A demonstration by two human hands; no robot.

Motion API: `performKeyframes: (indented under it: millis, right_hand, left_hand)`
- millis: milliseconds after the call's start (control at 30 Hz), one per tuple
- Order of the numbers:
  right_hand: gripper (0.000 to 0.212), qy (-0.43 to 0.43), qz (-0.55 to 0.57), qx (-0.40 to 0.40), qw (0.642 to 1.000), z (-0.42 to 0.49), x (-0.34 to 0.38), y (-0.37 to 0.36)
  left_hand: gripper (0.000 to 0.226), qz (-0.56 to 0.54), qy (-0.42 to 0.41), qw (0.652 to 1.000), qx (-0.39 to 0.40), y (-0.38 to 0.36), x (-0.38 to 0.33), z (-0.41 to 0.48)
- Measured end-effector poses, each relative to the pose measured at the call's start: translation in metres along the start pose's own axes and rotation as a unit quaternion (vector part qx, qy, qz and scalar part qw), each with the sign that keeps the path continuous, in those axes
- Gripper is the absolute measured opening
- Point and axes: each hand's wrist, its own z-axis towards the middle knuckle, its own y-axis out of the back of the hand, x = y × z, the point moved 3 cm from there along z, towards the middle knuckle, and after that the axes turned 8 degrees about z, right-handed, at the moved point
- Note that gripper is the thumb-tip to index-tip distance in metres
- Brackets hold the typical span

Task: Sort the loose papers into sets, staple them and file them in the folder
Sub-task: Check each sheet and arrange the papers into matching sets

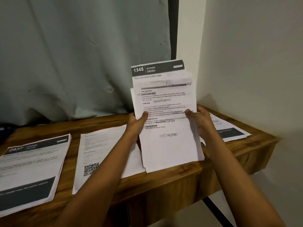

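You are gripping the ragged sheaf (168, 145) upright over the desk (180, 182), left hand (138, 122) and right hand (200, 120) each pinching a side edge, thumbs in front, so you should be loosening that hold and tapping the bottom edge square before stapling.

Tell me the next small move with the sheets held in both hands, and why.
Probably tap the held sheets on the wooden table to square them. The left hand and right hand grip their sides, but they are staggered: the 1345 page sticks up above the front page, and lower edges fan out.
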Motion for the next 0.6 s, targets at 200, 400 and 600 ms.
performKeyframes:
  millis: [200, 400, 600]
  right_hand:
    - [0.027, 0.052, 0.034, -0.029, 0.998, 0.017, 0.021, -0.025]
    - [0.029, 0.081, 0.050, -0.056, 0.994, 0.028, 0.016, -0.040]
    - [0.029, 0.069, 0.034, -0.034, 0.996, 0.024, 0.000, -0.038]
  left_hand:
    - [0.030, 0.002, -0.144, 0.989, -0.044, -0.001, -0.058, 0.013]
    - [0.043, 0.058, -0.191, 0.976, -0.086, -0.001, -0.070, 0.014]
    - [0.040, 0.074, -0.202, 0.970, -0.113, 0.005, -0.058, 0.011]
